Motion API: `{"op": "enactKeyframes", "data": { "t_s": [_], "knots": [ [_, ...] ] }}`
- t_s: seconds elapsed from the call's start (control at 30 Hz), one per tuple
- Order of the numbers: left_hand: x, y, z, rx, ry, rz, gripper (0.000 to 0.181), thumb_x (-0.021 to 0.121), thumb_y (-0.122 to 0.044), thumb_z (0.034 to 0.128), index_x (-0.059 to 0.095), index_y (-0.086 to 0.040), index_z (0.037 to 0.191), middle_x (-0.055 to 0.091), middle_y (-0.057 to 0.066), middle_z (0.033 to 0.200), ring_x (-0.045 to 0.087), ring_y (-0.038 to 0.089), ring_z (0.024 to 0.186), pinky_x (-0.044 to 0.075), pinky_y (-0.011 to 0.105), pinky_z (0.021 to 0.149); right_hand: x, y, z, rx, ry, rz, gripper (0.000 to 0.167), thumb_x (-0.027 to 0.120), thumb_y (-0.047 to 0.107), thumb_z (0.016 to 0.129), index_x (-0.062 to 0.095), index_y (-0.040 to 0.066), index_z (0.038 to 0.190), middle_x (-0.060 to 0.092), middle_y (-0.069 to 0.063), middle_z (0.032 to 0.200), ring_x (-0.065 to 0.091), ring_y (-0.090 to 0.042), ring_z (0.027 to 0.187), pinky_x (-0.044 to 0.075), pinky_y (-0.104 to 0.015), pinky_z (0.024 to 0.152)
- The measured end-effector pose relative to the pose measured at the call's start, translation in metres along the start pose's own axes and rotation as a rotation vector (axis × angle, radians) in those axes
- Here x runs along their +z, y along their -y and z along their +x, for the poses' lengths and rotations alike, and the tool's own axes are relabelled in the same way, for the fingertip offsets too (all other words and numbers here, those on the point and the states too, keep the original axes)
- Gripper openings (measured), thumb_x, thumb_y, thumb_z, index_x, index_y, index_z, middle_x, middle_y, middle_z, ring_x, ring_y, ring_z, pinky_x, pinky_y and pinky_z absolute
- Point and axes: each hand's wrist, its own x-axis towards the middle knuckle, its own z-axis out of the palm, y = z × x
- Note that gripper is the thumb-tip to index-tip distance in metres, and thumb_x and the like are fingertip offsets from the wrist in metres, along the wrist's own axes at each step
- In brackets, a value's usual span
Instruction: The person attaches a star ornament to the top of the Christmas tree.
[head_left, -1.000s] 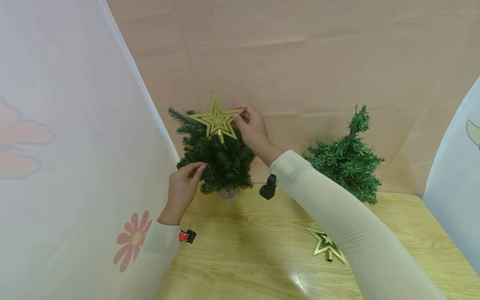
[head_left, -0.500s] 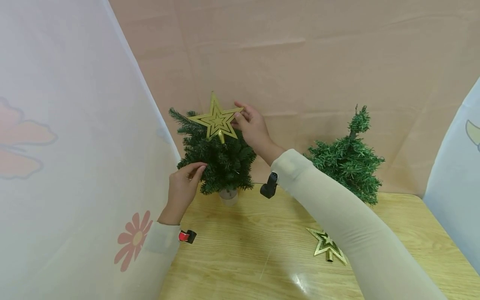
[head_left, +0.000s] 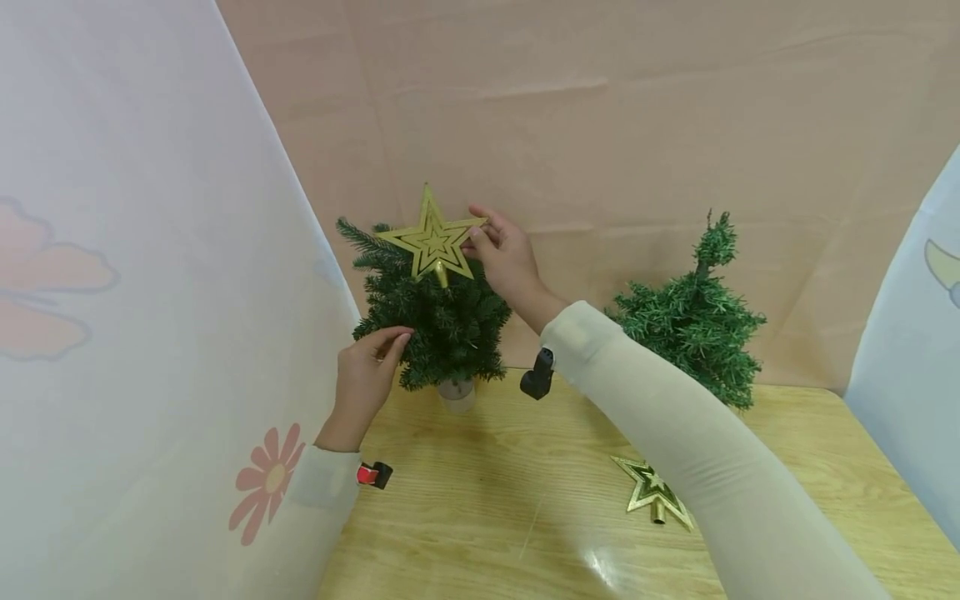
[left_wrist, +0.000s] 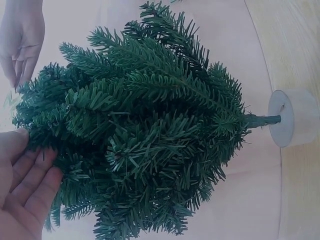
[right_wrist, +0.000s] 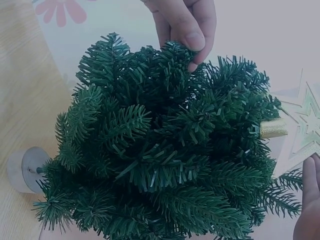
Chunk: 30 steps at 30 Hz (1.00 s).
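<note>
A gold star tree topper stands at the top of the left Christmas tree. My right hand pinches one side point of the star between thumb and fingers. In the right wrist view, the star's short tube meets the green tips; how far it sits over the top is hidden. My left hand pinches a branch tip on the tree's left side, as the right wrist view shows with the thumb and fingers of that left hand. The tree rises from a pale round base.
A second green tree stands at the back right of the wooden table. Another gold star lies on the table beside my right sleeve. A printed white cloth hangs close on the left, and a tan cloth hangs behind.
The fingers of my right hand have shifted slightly at the star's side point. The star, the tree and my left hand have stayed in place.
</note>
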Motion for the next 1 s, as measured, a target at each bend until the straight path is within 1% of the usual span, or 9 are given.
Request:
{"op": "enactKeyframes", "data": {
  "t_s": [0.17,0.3,0.37,0.5,0.63,0.77,0.87,1.0],
  "knots": [
    [0.0006,0.0002,-0.0006,-0.006,0.002,-0.004,0.023,0.059,-0.027,0.0984,0.074,-0.013,0.11,0.073,0.005,0.097,0.069,0.013,0.077,0.049,0.027,0.052,0.0,-0.0017,-0.0008,-0.019,-0.012,-0.023,0.037,0.052,0.01,0.101,0.054,0.012,0.138,0.062,-0.015,0.1,0.064,-0.027,0.097,0.053,-0.029,0.088],
    [0.0013,0.0011,-0.0012,-0.008,0.0,-0.006,0.023,0.06,-0.026,0.0983,0.074,-0.013,0.109,0.073,0.005,0.097,0.069,0.014,0.078,0.053,0.03,0.056,-0.0007,-0.0011,-0.0017,0.001,-0.024,-0.028,0.034,0.052,0.011,0.101,0.057,0.012,0.135,0.063,-0.017,0.104,0.064,-0.028,0.099,0.053,-0.031,0.089],
    [0.0012,0.001,-0.0013,-0.004,-0.004,-0.009,0.022,0.06,-0.026,0.0983,0.074,-0.013,0.109,0.073,0.005,0.098,0.07,0.015,0.079,0.056,0.032,0.061,-0.0007,-0.0003,-0.0021,0.007,-0.029,-0.04,0.033,0.052,0.011,0.101,0.057,0.01,0.134,0.064,-0.018,0.106,0.064,-0.028,0.1,0.053,-0.032,0.09],
    [0.0009,0.0005,-0.0009,-0.003,-0.002,-0.019,0.024,0.059,-0.028,0.0983,0.074,-0.013,0.109,0.073,0.005,0.099,0.07,0.015,0.079,0.057,0.034,0.065,-0.0001,0.0013,-0.0031,-0.002,-0.026,-0.045,0.03,0.052,0.009,0.101,0.057,0.005,0.13,0.063,-0.02,0.108,0.064,-0.03,0.102,0.053,-0.035,0.091],
    [0.0009,0.0006,-0.0008,-0.007,-0.002,-0.021,0.023,0.059,-0.027,0.0984,0.074,-0.013,0.11,0.073,0.004,0.098,0.07,0.014,0.079,0.056,0.031,0.06,0.0001,0.0,-0.0033,-0.034,-0.005,-0.027,0.028,0.052,0.009,0.101,0.057,0.002,0.128,0.062,-0.019,0.106,0.064,-0.029,0.101,0.053,-0.033,0.09],
    [0.0011,0.0011,-0.0008,-0.01,-0.004,-0.021,0.023,0.059,-0.027,0.0984,0.074,-0.014,0.11,0.073,0.004,0.097,0.069,0.013,0.078,0.053,0.03,0.056,0.0003,-0.0026,-0.0035,-0.071,0.0,-0.03,0.026,0.053,0.012,0.101,0.057,0.002,0.125,0.062,-0.016,0.101,0.064,-0.027,0.099,0.053,-0.031,0.089],
    [0.0012,0.0016,-0.001,-0.012,-0.002,-0.025,0.023,0.059,-0.027,0.0984,0.074,-0.014,0.11,0.073,0.004,0.098,0.069,0.014,0.079,0.054,0.03,0.058,0.0011,-0.0041,-0.0038,-0.083,-0.008,-0.028,0.024,0.055,0.015,0.1,0.058,0.004,0.122,0.061,-0.014,0.098,0.064,-0.027,0.098,0.053,-0.031,0.089],
    [0.0007,0.0017,-0.0008,-0.007,-0.005,-0.022,0.022,0.059,-0.027,0.0984,0.074,-0.014,0.109,0.073,0.004,0.099,0.07,0.014,0.08,0.057,0.032,0.065,0.0023,-0.0048,-0.0033,-0.082,-0.017,-0.025,0.024,0.055,0.016,0.1,0.059,0.005,0.121,0.06,-0.013,0.097,0.064,-0.027,0.097,0.053,-0.032,0.089]
  ]
}}
